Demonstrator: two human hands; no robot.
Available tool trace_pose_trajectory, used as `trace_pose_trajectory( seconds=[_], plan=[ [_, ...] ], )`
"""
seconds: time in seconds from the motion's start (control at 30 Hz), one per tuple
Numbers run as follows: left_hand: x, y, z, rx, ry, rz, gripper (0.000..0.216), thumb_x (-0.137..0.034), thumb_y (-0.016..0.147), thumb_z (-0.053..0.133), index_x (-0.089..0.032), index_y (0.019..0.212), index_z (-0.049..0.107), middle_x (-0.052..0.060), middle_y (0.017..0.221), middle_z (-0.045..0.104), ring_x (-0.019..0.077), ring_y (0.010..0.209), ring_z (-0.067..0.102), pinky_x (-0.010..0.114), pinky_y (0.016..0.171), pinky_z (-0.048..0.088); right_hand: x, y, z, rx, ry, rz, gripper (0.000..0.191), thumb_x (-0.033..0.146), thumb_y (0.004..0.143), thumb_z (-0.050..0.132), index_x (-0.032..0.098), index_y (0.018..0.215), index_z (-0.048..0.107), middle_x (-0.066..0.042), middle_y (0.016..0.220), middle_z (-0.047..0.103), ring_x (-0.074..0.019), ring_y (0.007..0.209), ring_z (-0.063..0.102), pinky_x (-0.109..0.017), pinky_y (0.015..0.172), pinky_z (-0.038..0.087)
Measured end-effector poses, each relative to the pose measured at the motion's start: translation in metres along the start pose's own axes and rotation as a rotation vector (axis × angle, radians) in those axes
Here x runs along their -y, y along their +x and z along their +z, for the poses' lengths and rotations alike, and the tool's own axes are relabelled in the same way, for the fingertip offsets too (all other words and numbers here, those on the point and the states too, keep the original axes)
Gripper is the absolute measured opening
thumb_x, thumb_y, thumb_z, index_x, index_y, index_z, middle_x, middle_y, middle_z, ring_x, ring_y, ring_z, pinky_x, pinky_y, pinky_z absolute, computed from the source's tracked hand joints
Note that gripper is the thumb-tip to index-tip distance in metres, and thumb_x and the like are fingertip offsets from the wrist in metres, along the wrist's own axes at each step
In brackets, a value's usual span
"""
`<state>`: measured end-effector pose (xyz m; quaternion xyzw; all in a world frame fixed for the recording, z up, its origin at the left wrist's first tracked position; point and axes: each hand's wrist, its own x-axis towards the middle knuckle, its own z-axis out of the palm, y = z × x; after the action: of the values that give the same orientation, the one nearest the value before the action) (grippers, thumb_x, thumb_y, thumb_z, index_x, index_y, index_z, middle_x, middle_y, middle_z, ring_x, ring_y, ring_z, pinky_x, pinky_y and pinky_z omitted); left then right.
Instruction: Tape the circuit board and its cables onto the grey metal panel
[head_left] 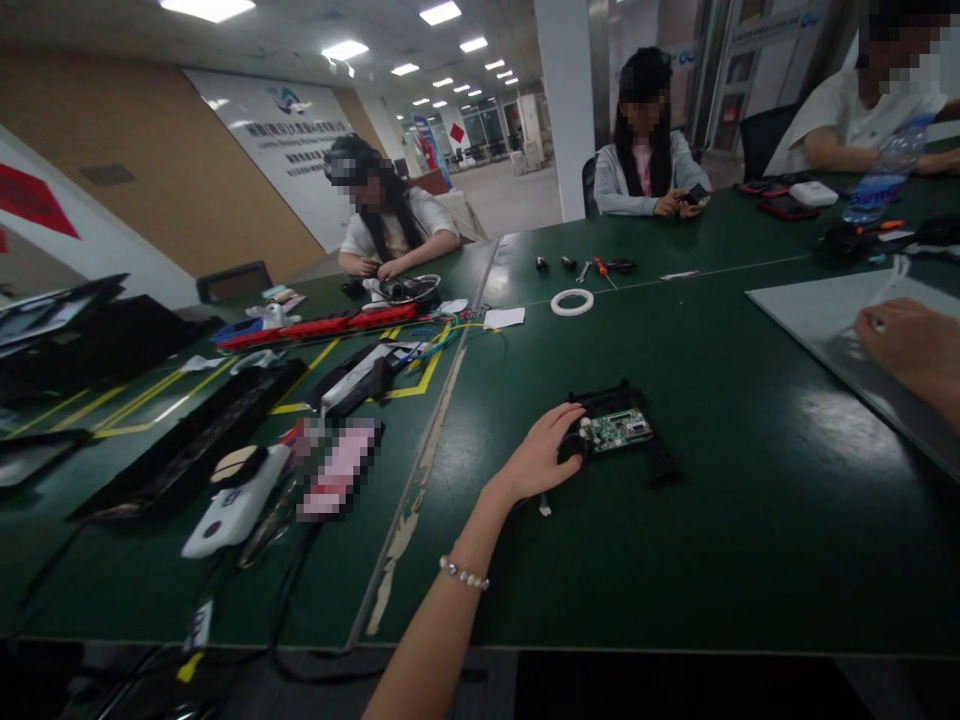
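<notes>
My left hand [541,458] reaches out over the green table [750,520] and grips the left end of a black device [626,430]. The device lies flat with its cover off, and a green circuit board [616,430] shows inside it. A pearl bracelet [463,573] is on that wrist. My right hand [911,350] is at the far right edge, over a grey mat [817,310]. Its fingers are curled, pinching a thin white strip [894,280] that runs up and away from them.
A white tape ring [572,302], a red-handled screwdriver [602,269] and small black parts lie farther back. On the left are black trays [187,440], a white gadget [236,505], cables and a red bar [322,326]. Three other people sit at the far side.
</notes>
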<state>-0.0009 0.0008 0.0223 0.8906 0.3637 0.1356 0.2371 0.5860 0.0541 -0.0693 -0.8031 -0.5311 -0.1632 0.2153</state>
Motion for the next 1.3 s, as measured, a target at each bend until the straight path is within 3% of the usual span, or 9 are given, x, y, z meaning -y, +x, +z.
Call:
trace_pose_trajectory(
  seconds=[0.13, 0.4, 0.6, 0.7, 0.8, 0.9, 1.0, 1.13, 1.3],
  plan=[
    [0.000, 0.000, 0.000, 0.000, 0.001, -0.007, 0.062, -0.025, 0.082, 0.053, -0.023, 0.141, 0.032, 0.007, 0.150, 0.031, 0.0244, 0.139, 0.026, 0.047, 0.116, 0.023, 0.000, -0.002, 0.008, -0.145, -0.001, -0.156, 0.034, 0.033, 0.091, 0.036, 0.016, 0.100, 0.064, -0.014, 0.111, 0.062, -0.0239, 0.101, 0.055, -0.033, 0.075, 0.038],
    [-0.001, 0.000, 0.000, -0.002, 0.005, -0.020, 0.061, -0.027, 0.084, 0.053, -0.024, 0.141, 0.032, 0.006, 0.151, 0.030, 0.0241, 0.140, 0.026, 0.046, 0.116, 0.023, 0.046, -0.032, -0.013, -0.051, 0.201, -0.366, 0.021, 0.033, 0.090, 0.045, 0.020, 0.095, 0.060, -0.010, 0.111, 0.063, -0.0206, 0.105, 0.056, -0.028, 0.090, 0.040],
    [0.001, 0.000, 0.002, -0.013, 0.010, -0.005, 0.062, -0.027, 0.083, 0.054, -0.024, 0.141, 0.033, 0.007, 0.150, 0.031, 0.0246, 0.139, 0.026, 0.046, 0.115, 0.023, 0.049, -0.039, -0.035, -0.163, 0.310, -0.205, 0.026, 0.037, 0.086, 0.051, 0.015, 0.090, 0.064, -0.010, 0.093, 0.067, -0.0192, 0.086, 0.062, -0.027, 0.079, 0.044],
    [0.000, 0.000, 0.000, -0.046, 0.016, 0.006, 0.066, -0.024, 0.079, 0.059, -0.023, 0.140, 0.036, 0.008, 0.151, 0.029, 0.0274, 0.141, 0.022, 0.048, 0.115, 0.021, 0.069, -0.052, -0.065, -0.074, 0.487, -0.223, 0.026, 0.038, 0.086, 0.056, 0.015, 0.093, 0.066, -0.007, 0.091, 0.068, -0.0155, 0.079, 0.063, -0.024, 0.071, 0.047],
    [-0.011, 0.001, -0.003, -0.199, -0.033, 0.004, 0.053, -0.028, 0.081, 0.058, -0.022, 0.133, 0.047, 0.009, 0.147, 0.036, 0.0284, 0.139, 0.025, 0.047, 0.113, 0.023, 0.108, -0.078, -0.104, 0.051, 0.610, -0.435, 0.022, 0.033, 0.087, 0.057, 0.017, 0.097, 0.067, -0.005, 0.096, 0.067, -0.0128, 0.082, 0.063, -0.021, 0.071, 0.050],
    [-0.035, 0.009, 0.002, -0.318, -0.263, -0.086, 0.033, -0.039, 0.091, 0.044, -0.018, 0.108, 0.064, 0.010, 0.113, 0.064, 0.0236, 0.112, 0.057, 0.041, 0.099, 0.041, 0.153, -0.108, -0.139, 0.021, 0.602, -0.696, 0.017, 0.024, 0.088, 0.056, 0.018, 0.100, 0.065, -0.006, 0.104, 0.065, -0.0130, 0.091, 0.062, -0.022, 0.076, 0.051],
    [-0.064, 0.025, 0.018, -0.149, -0.674, -0.241, 0.051, -0.052, 0.093, 0.034, -0.014, 0.092, 0.067, 0.009, 0.083, 0.071, 0.0182, 0.075, 0.067, 0.030, 0.067, 0.048, 0.192, -0.133, -0.160, -0.019, 0.536, -0.949, 0.019, 0.016, 0.088, 0.055, 0.017, 0.104, 0.064, -0.006, 0.104, 0.064, -0.0147, 0.095, 0.060, -0.028, 0.082, 0.052],
    [-0.088, 0.048, 0.032, -0.127, -1.027, -0.351, 0.045, -0.054, 0.087, 0.048, -0.014, 0.092, 0.067, 0.012, 0.094, 0.072, 0.0163, 0.075, 0.068, 0.023, 0.058, 0.044, 0.228, -0.149, -0.169, -0.097, 0.427, -1.157, 0.017, 0.014, 0.087, 0.054, 0.012, 0.100, 0.065, -0.009, 0.099, 0.065, -0.0183, 0.093, 0.060, -0.032, 0.080, 0.053],
    [-0.079, 0.053, 0.029, -0.263, -1.085, -0.397, 0.027, -0.039, 0.081, 0.062, -0.014, 0.089, 0.069, 0.010, 0.090, 0.072, 0.0150, 0.077, 0.067, 0.023, 0.063, 0.046, 0.251, -0.151, -0.162, -0.100, 0.399, -1.270, 0.020, 0.013, 0.088, 0.051, 0.010, 0.100, 0.066, -0.010, 0.100, 0.065, -0.0185, 0.092, 0.060, -0.034, 0.082, 0.053]
  ],
)
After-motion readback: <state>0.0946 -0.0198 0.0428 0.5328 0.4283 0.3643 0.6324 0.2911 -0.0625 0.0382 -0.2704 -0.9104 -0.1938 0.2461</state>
